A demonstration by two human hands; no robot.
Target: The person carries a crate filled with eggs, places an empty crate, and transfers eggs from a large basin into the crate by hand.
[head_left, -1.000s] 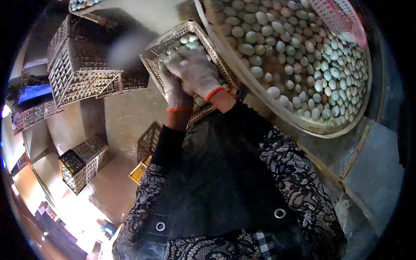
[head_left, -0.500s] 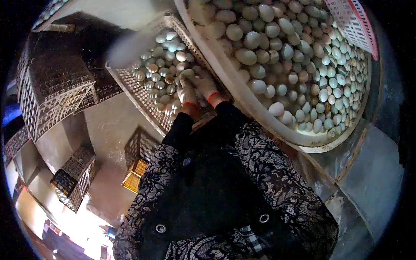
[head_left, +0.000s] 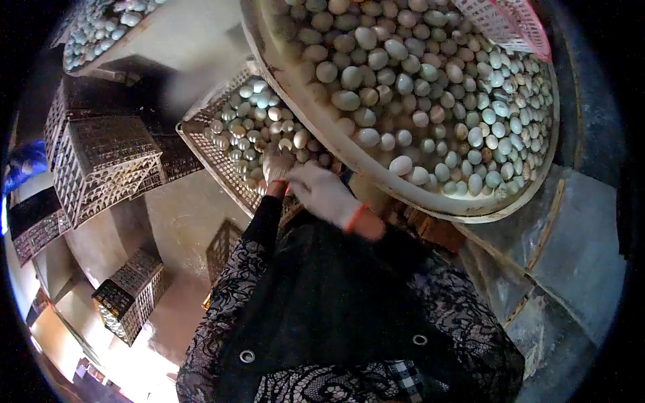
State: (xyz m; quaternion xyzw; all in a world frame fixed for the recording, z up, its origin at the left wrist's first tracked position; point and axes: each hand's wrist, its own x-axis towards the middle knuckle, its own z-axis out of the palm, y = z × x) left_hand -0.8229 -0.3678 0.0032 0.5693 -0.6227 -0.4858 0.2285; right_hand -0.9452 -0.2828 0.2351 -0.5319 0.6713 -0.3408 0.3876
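My left hand [head_left: 275,166], in a pale glove with an orange cuff, reaches into a plastic crate [head_left: 201,149] of eggs [head_left: 247,111]. Its fingers are among the eggs at the crate's near side, and I cannot make out whether they grip one. My right hand [head_left: 326,196], gloved the same way, is raised just to the right of the left wrist, over the crate's near corner. Motion blurs its fingers, which bend toward the left hand. The eggs are whitish, pale green and brownish.
A large round tub [head_left: 396,191] full of eggs stands to the right, its rim beside the crate. A pink-edged basket [head_left: 514,30] sits at its far side. Stacked crates [head_left: 111,158] stand on the left, another crate [head_left: 131,292] below them. More eggs [head_left: 107,33] lie upper left.
My right hand has lifted away from the eggs and moved back toward my body. My left hand stays in the crate, slightly shifted. The whole view has turned a little.
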